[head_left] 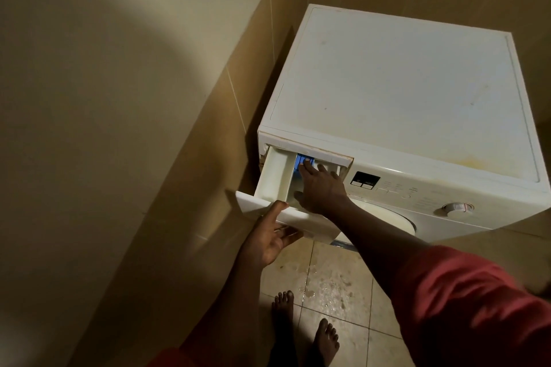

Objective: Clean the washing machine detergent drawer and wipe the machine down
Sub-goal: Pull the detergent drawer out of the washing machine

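One white plastic detergent drawer (270, 177) juts from one white washing machine (402, 83). The left hand (272, 237) grips its front; the right hand (320, 188) presses straight fingers (308, 169) on one blue insert (299, 164).

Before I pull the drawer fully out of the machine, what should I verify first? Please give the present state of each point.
1. Drawer pulled well out of the machine: ok.
2. Right hand reaches in, a fingertip on the blue tab: ok.
3. Tab pressed fully down: cannot tell.
4. Left hand holds the drawer front, fingers below and thumb on top: ok.
5. Floor dry near the bare feet: not ok, wet patches show.
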`<state>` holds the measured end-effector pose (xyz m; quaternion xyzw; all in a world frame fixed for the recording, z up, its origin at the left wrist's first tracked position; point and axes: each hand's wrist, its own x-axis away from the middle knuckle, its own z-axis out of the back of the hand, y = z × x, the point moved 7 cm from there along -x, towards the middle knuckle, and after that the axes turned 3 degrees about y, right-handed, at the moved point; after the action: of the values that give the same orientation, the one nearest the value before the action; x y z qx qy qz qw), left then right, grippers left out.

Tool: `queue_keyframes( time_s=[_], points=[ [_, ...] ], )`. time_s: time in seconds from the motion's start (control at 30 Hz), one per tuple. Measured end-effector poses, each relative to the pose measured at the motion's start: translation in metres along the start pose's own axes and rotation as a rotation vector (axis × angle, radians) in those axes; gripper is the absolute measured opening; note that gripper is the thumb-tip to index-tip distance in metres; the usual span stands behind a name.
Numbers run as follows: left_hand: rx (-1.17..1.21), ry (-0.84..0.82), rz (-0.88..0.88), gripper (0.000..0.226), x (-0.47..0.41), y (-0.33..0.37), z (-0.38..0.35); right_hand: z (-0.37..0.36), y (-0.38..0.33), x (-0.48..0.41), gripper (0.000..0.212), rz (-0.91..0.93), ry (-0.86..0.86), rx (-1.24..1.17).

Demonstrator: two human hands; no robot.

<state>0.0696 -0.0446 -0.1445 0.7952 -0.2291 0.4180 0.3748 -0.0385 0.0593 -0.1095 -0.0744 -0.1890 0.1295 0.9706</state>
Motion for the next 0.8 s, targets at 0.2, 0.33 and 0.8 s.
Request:
queue_keyframes(
  time_s=[0.2,0.33,0.8],
  points=[
    [0.052,0.039,-0.014,0.048,0.004,0.005,-0.001,0.001,-0.001,0.002,0.079,-0.001,0.008,0.028],
    [0.076,0.054,-0.008,0.040,0.015,-0.008,0.008,-0.009,-0.008,0.019,0.078,-0.003,0.035,-0.028],
    [-0.261,0.100,-0.065,0.056,0.066,-0.031,0.040,0.001,0.006,0.103,0.044,-0.006,0.188,-0.111]
  ],
)
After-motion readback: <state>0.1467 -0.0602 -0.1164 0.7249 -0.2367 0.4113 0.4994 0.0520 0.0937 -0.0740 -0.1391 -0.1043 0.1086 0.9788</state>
